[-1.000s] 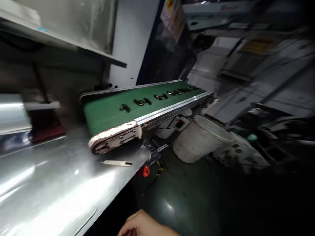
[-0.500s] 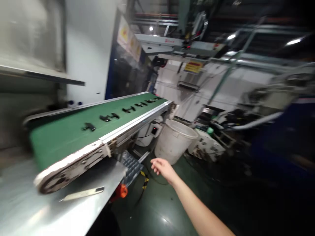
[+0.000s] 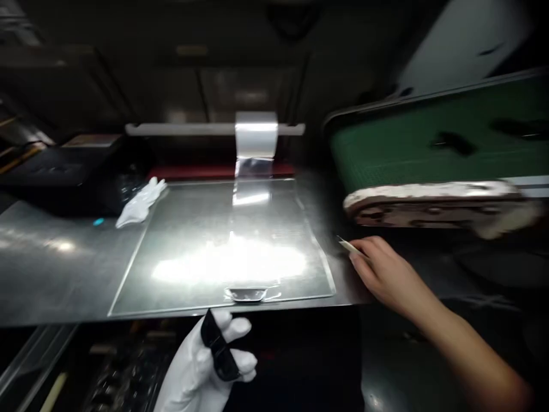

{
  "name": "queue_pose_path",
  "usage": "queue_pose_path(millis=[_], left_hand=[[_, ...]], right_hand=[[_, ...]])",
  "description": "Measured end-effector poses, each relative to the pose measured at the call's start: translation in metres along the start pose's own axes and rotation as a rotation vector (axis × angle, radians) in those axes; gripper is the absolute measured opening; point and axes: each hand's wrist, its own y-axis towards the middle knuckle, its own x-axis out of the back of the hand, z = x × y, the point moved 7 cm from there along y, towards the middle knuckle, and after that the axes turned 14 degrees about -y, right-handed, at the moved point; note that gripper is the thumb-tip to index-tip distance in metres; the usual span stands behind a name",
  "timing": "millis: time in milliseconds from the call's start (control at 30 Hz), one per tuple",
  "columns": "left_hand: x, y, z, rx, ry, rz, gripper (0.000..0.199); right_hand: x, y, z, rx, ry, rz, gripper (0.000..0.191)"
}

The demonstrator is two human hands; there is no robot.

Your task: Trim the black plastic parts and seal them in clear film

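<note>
My left hand (image 3: pixel 193 366), in a white glove, is closed on a small glossy black plastic part (image 3: pixel 219 349) with a narrow middle. It is below the table's front edge. My bare right hand (image 3: pixel 388 274) grips a slim cream-handled craft knife (image 3: pixel 355 250), its thin tip pointing left over the metal table (image 3: pixel 64 274). The fingers cover most of the handle. A glass sheet (image 3: pixel 193 223) lies on the table between the hands, with a strip of clear film (image 3: pixel 256 137) running down onto it.
At the right, a green conveyor belt (image 3: pixel 386 154) carries black parts (image 3: pixel 454 143) above the table. A white glove (image 3: pixel 141 203) lies by the glass sheet's left edge. A black box (image 3: pixel 47 166) stands at the back left. Clear plastic pieces (image 3: pixel 124 372) are below the table edge.
The view has swung left from the conveyor to the glass sheet. The knife that lay on the table is now in my right hand. My gloved left hand has come into view with the black part.
</note>
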Motion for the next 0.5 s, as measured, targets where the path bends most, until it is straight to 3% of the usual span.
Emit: queue_pose_path(millis=[133,233,333,500], left_hand=[[-0.003,0.008,-0.004,-0.069,0.000,0.194,0.038],[-0.003,0.008,-0.002,-0.095,0.016,0.261,0.043],[0.001,0.005,0.002,-0.057,0.005,0.251,0.053],[0.004,0.002,0.006,-0.049,0.004,0.247,0.050]], right_hand=[[0.004,-0.037,0.111,0.463,0.218,0.233,0.038],[0.003,-0.061,0.180,0.586,0.361,0.418,0.041],[-0.001,-0.065,0.208,0.610,0.431,0.437,0.044],[-0.005,-0.065,0.211,0.668,0.422,0.403,0.045]])
